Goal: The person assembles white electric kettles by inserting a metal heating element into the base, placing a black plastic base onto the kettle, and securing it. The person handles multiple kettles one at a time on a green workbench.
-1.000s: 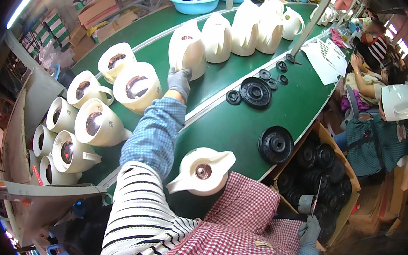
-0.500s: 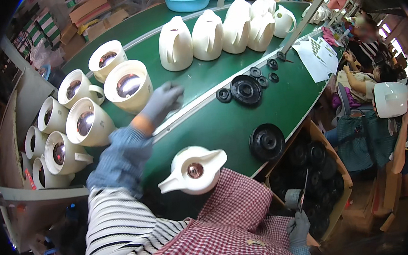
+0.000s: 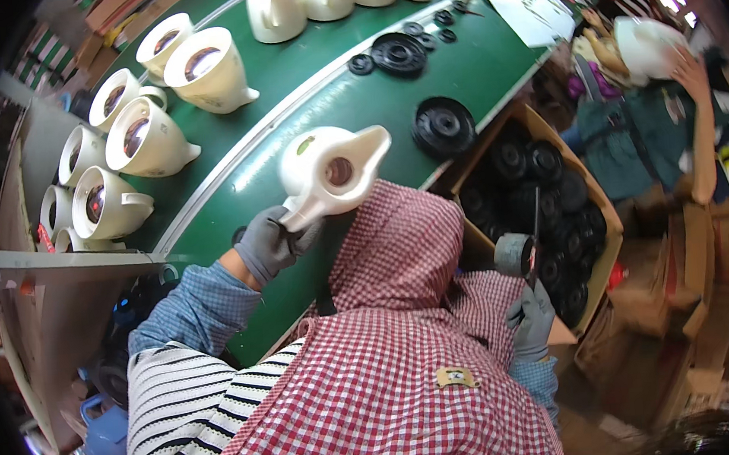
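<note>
My left hand [image 3: 275,246], in a grey glove, is closed around the handle of a white jug [image 3: 307,167]. The jug's round mouth faces me, showing a shiny coppery inside, and its spout points right. Low at the right, my gloved right hand [image 3: 528,313] is closed on a slim dark rod-like tool [image 3: 538,217]. Against this rod is a short grey cylinder with a dark end [image 3: 514,253]; whether the two are joined I cannot tell. A large black ring-shaped part [image 3: 443,127] lies on the green table right of the jug.
White jugs with mirrored liners [image 3: 133,137] stand at the left, and several white jug bodies [image 3: 276,10] line the far side. Smaller black rings [image 3: 399,54] lie near a pale rail. A cardboard box [image 3: 611,219] of black parts sits right; beyond, a co-worker holds a white body [image 3: 648,47].
My left hand has come back from beside the standing jugs and closed on the near jug's handle. That jug has turned and tilted slightly. The whole view has shifted downward.
</note>
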Available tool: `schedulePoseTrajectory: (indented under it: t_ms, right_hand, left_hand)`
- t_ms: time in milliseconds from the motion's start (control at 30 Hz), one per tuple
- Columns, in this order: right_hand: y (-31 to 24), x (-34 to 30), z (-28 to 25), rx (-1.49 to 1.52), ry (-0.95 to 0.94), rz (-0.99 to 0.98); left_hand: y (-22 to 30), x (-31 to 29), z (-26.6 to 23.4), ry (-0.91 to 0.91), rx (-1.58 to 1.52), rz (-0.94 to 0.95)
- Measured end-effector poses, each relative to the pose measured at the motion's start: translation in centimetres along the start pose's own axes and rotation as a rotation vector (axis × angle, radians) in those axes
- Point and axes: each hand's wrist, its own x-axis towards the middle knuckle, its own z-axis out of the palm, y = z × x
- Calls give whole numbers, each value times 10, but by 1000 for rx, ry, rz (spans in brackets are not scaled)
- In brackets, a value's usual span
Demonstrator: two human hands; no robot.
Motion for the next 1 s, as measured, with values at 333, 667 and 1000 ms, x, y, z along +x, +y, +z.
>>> schedulePoseTrajectory:
  t_ms: [333, 667, 1000]
  right_hand:
    - [-49, -46, -69, -344, 376, -460]
    - [-59, -54, -114, -156, 38, -147]
    - [-47, -2, -115, -160, -178, 79]
  left_hand:
    - [-120, 22, 121, -409, 501, 393]
    - [-204, -3, 102, -801, 1824, 158]
    - [-131, 40, 250, -741, 1463, 1107]
